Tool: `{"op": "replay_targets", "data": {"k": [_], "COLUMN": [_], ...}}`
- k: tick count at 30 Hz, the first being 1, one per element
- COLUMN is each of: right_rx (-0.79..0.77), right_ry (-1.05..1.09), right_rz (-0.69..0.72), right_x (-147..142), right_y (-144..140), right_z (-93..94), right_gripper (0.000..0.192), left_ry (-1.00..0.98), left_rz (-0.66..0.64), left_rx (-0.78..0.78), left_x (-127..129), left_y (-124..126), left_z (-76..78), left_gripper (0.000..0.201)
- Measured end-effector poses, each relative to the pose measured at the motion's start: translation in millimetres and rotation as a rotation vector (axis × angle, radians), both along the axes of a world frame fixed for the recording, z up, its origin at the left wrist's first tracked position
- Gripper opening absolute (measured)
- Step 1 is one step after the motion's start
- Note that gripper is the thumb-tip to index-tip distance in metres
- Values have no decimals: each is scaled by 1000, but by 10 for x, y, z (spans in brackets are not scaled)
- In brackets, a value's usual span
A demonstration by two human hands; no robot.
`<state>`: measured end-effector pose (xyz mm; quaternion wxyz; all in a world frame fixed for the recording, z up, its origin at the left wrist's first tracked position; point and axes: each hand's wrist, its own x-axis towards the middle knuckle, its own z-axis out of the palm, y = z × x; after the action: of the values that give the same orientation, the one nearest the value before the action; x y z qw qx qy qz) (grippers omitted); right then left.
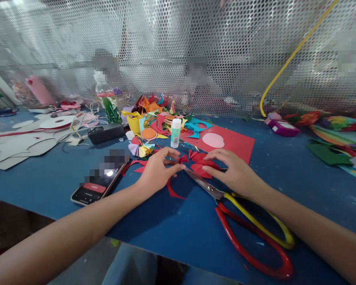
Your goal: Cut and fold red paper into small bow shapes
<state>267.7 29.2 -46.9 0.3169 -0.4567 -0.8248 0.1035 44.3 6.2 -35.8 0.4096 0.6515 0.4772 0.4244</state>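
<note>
Between both hands [157, 170]: red paper [200, 164], seemingly touched.

This looks like a paper-craft workshop. The blue surface [47, 178] is covered with coloured paper scraps [157, 114], a red sheet [234, 142], a glue stick [175, 133] and big scissors [243, 221]. Behind it stands a perforated metal screen [178, 47]; through it, blurred, there seem to be other work places.
</note>
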Motion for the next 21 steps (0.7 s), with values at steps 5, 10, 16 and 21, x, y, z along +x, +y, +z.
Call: {"op": "replay_targets", "data": {"k": [5,10,16,21], "right_rx": [67,108,111,53], "right_ry": [-53,-154,-218,10], "right_rz": [19,15,6,19], "right_x": [2,-21,-38,-31], "right_y": [-16,-83,-81,-48], "right_z": [1,56,21,41], "right_gripper": [16,25,18,9], "left_ry": [46,100,-133,-297], "left_rz": [-185,-101,31,65], "left_rx": [147,219,46,-64], "left_x": [13,16,-13,-58], "left_y": [-54,-88,-106,-107], "left_z": [10,64,174,237], "left_gripper": [50,25,21,21]}}
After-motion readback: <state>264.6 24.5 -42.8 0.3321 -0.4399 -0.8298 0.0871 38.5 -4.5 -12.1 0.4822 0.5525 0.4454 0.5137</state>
